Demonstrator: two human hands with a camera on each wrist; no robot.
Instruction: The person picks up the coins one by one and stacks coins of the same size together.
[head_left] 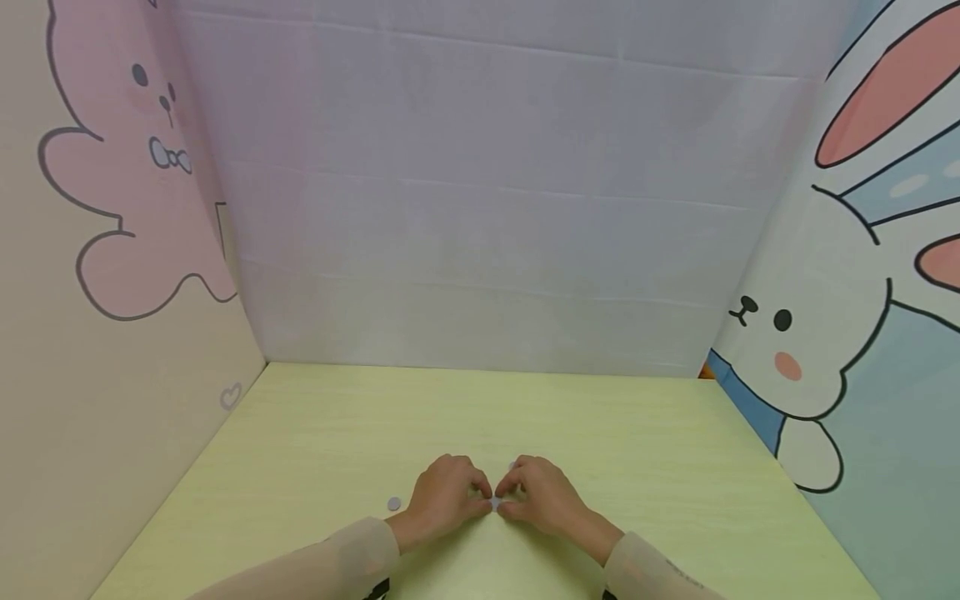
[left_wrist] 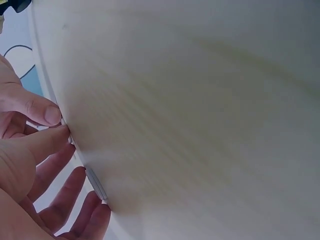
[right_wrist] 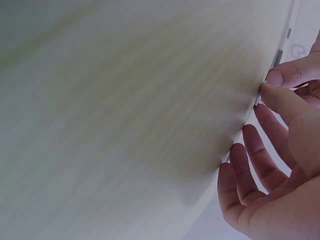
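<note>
My left hand [head_left: 448,493] and right hand [head_left: 542,498] meet low over the table, thumbs and forefingers almost touching. Between their fingertips a small grey piece [head_left: 495,503] is pinched from both sides; only a sliver shows, and its full shape is hidden. To the left of my left wrist lies a flat round grey disc [head_left: 394,503]. Another grey disc [head_left: 513,465] peeks out behind the right hand's knuckles. In the left wrist view, a flat grey disc [left_wrist: 96,184] sits edge-on by the left hand's outer fingers. The right wrist view catches the pinched piece [right_wrist: 258,100] at the thumb tip.
The pale yellow tabletop [head_left: 360,425] stretches out around the hands. A white cloth [head_left: 480,208] hangs behind its far edge. Side panels carry a pink bear drawing [head_left: 142,192] at left and a white rabbit drawing [head_left: 810,342] at right.
</note>
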